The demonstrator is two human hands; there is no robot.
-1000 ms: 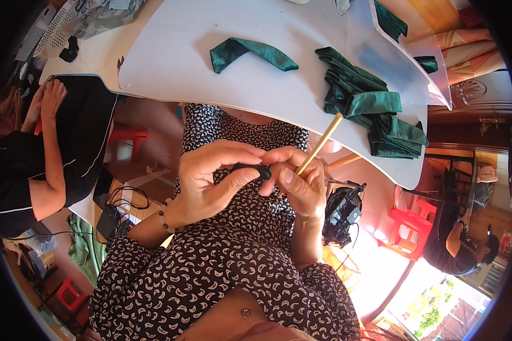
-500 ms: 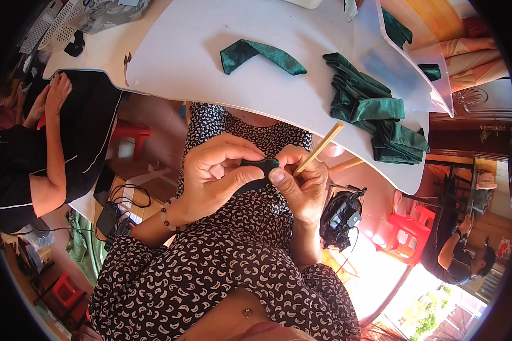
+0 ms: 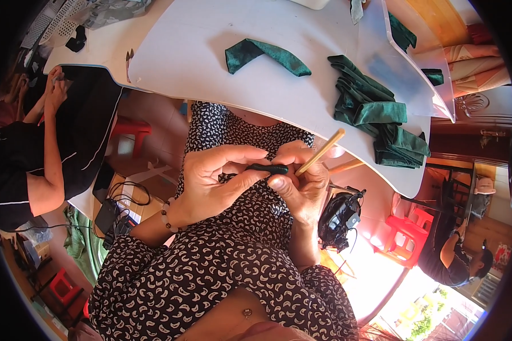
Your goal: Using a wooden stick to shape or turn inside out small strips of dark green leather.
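Above my lap, in front of the table edge, a small dark green velvet piece (image 3: 270, 169) is between my two hands. My left hand (image 3: 216, 177) pinches its left end between thumb and fingers. The thumb and forefinger of my right hand (image 3: 302, 181) are at its other end. A slim wooden stick (image 3: 322, 151) is tucked in my right hand's fingers and slants up to the right. On the white table (image 3: 188, 51) lies a single bent green velvet strip (image 3: 264, 52). Several more green velvet strips (image 3: 378, 116) are heaped to its right.
A clear plastic sheet (image 3: 421, 68) stands at the table's right end. Red stools (image 3: 407, 233) and a black bag-like bundle (image 3: 340, 219) are at lower right. To the left, a co-worker's arm (image 3: 52, 148) reaches over dark cloth; black cables (image 3: 128, 196) lie below.
The green velvet piece has turned and now shows as a narrow, flat roll. My left fingers have parted slightly above it. The stick's tip has dipped a little.
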